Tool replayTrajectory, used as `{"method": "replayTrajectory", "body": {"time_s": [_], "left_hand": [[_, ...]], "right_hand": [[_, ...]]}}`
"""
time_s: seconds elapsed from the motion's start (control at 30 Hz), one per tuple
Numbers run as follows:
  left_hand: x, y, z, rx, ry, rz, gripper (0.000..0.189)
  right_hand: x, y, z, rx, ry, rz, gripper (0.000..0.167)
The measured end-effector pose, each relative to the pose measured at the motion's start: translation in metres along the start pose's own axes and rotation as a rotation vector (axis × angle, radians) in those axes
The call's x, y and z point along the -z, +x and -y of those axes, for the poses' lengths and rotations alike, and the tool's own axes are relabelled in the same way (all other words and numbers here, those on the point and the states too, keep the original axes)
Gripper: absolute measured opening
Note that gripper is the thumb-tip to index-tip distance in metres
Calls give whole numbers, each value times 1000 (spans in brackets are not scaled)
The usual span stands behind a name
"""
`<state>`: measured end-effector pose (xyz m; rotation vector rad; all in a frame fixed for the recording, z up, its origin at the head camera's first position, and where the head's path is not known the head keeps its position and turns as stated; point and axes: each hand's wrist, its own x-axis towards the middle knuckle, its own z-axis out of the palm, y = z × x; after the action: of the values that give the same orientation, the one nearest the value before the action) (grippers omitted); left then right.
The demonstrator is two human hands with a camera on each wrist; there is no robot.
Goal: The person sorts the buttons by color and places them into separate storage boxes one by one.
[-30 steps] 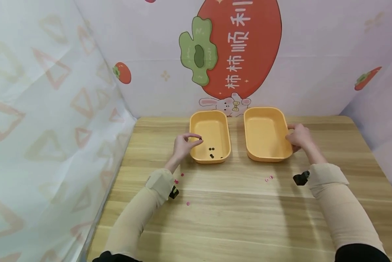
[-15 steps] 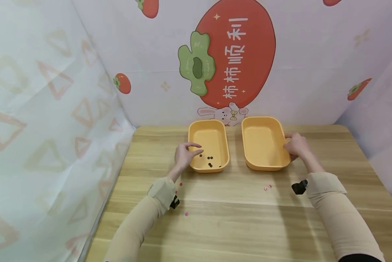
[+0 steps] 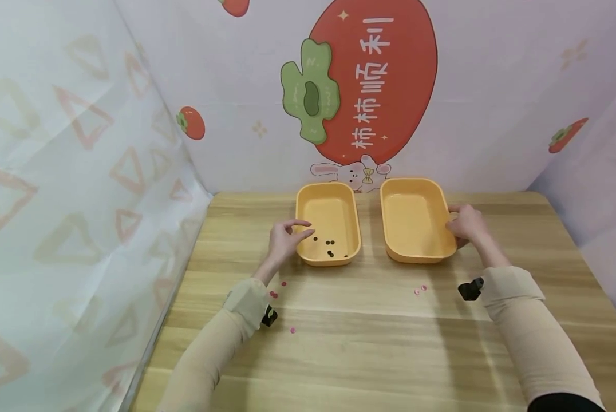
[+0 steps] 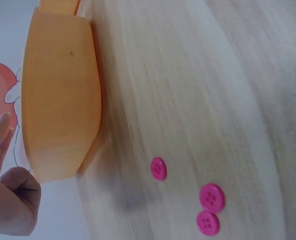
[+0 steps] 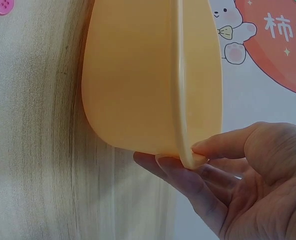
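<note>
My left hand (image 3: 283,240) hovers over the left rim of the left yellow plastic bin (image 3: 356,220), thumb and index finger parted with nothing between them. Several small dark buttons (image 3: 330,242) lie on that bin's floor. In the left wrist view the same hand (image 4: 13,197) shows at the edge, beside the bin's outer wall (image 4: 60,100). My right hand (image 3: 468,224) pinches the right rim of the other yellow bin (image 3: 416,220), which has a bare floor. Close up in the right wrist view, the thumb (image 5: 225,145) presses over the rim while fingers support it from outside.
Pink buttons (image 4: 158,169) lie on the wooden table (image 3: 349,355) near my left forearm, one of them (image 3: 292,330) closer to the front. Two more pink buttons (image 3: 423,288) lie before the right bin. A printed cloth backdrop (image 3: 246,68) stands behind the table.
A dark button pinched in my left hand was let go and now lies in the left bin. That hand has drawn back slightly left. My right hand keeps its hold on the rim.
</note>
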<state>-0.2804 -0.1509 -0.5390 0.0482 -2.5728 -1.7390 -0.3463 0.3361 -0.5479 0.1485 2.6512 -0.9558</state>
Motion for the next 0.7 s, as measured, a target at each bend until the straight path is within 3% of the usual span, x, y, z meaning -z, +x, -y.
{"method": "replayTrajectory", "body": {"time_s": [0.2, 0.3, 0.53, 0.7], "left_hand": [[12, -4, 2, -22, -29, 41, 25], [19, -10, 4, -15, -51, 48, 26], [37, -24, 9, 15, -108, 117, 33], [48, -33, 12, 26, -90, 141, 36]], "right_hand": [[10, -39, 41, 14, 47, 30, 72], [11, -48, 51, 15, 31, 38, 70], [9, -50, 52, 22, 17, 46, 69], [9, -50, 54, 19, 20, 49, 71]]}}
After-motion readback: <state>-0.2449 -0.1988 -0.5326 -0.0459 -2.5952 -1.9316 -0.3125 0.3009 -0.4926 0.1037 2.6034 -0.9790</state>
